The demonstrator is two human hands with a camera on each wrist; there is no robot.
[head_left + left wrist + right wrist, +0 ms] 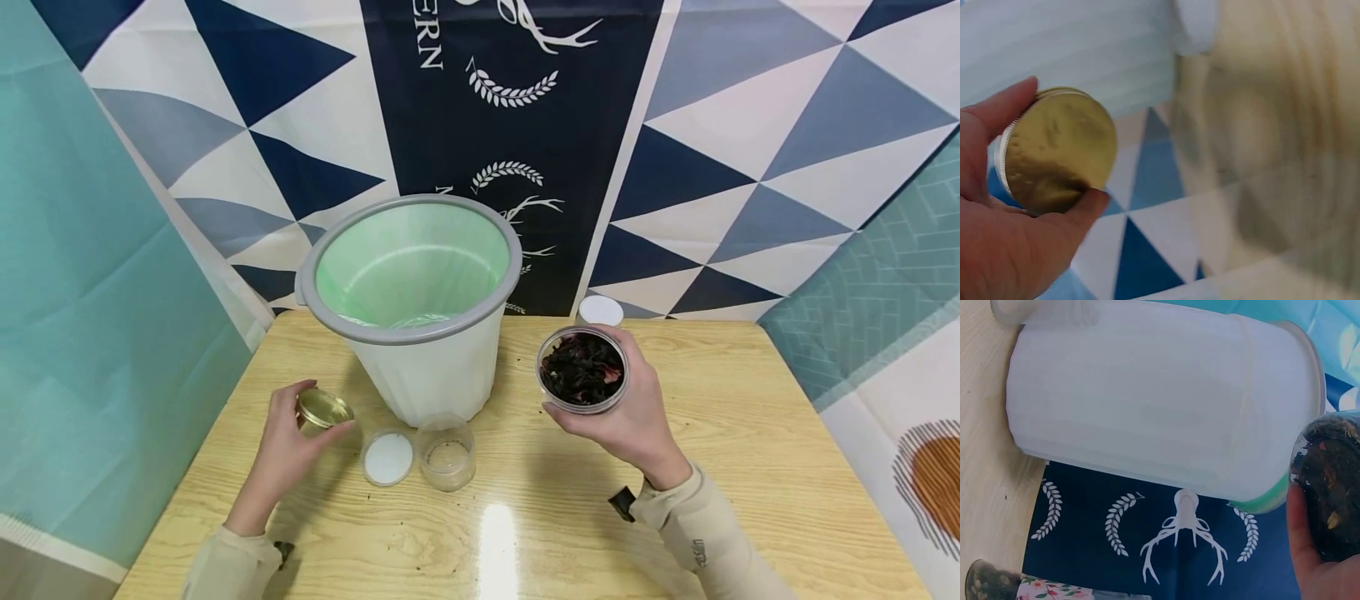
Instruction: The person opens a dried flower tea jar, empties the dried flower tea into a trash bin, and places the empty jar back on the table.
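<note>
My left hand (288,442) pinches a gold jar lid (326,407) by its edge, left of the bin, between thumb and fingers. In the left wrist view the gold lid (1063,147) shows its shiny flat face. My right hand (639,412) grips a clear jar (582,408), raised above the table right of the bin. Dark dried petals (581,368) with a few reddish pieces fill the jar, and its top is uncovered. Between the hands, a clear empty-looking jar (447,454) stands on the table beside a white-topped lid (387,458).
A white bin (442,375) with a grey rim and pale green inside stands at the back of the wooden table (540,533). Behind my right hand is another jar with a white lid (600,311). Patterned cloth (697,167) hangs behind. Small dark crumbs dot the tabletop.
</note>
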